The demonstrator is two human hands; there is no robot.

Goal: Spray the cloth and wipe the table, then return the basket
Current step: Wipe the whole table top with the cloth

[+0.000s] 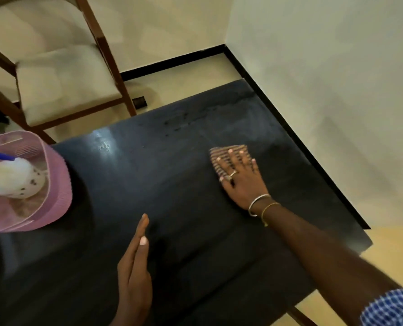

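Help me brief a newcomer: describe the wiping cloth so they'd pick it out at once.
Start at the black table filling the view. Toward its right side, near the wall, the right hand presses flat on the cloth. It is small, brownish and striped, unlike the pink basket at the left edge.

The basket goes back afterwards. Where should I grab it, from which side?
Probably grip the pink basket by the cut-out handle slot in its far wall, coming from above with the left hand, which holds nothing; the open top leaves it reachable.
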